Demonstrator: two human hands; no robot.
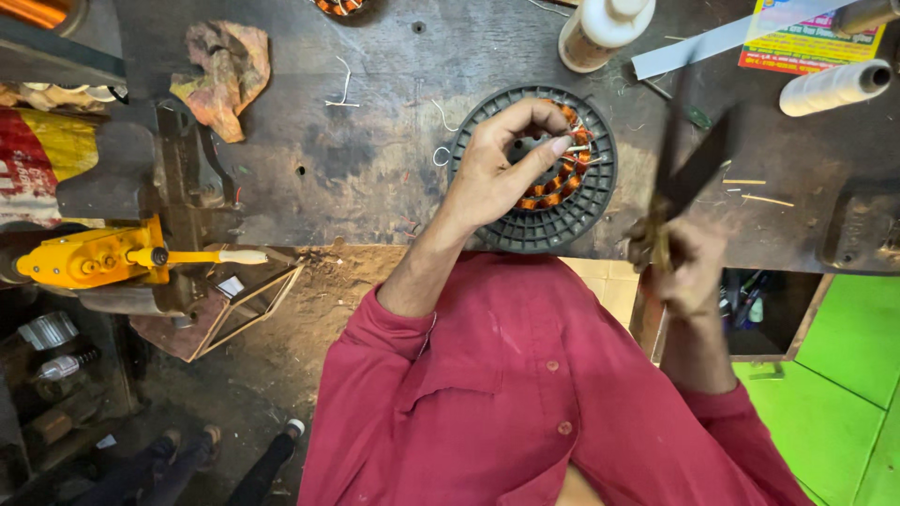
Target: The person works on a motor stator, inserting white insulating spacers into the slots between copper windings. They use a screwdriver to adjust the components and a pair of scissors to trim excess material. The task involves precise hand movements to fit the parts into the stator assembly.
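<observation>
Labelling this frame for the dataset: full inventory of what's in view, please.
Round slotted frame: 1, dark grey, bench centre, under the left hand.
Copper coils: one ring, orange, inside the frame.
Scissors: 1, dark, blurred, held above the bench at right.
Thread spool: 1, white, upper right.
Bottle: 1, white and tan, top centre.
Printed sheet: 1, yellow and pink, top right.
Crumpled rag: 1, brownish, upper left.
Hand tool: 1, yellow, left bench edge.
Workbench: 1, dark, worn.
Mat: green, lower right floor.
Shirt: 1, red, the person's.
Left hand: fingers on the coils.
Right hand: grips the scissors.
</observation>
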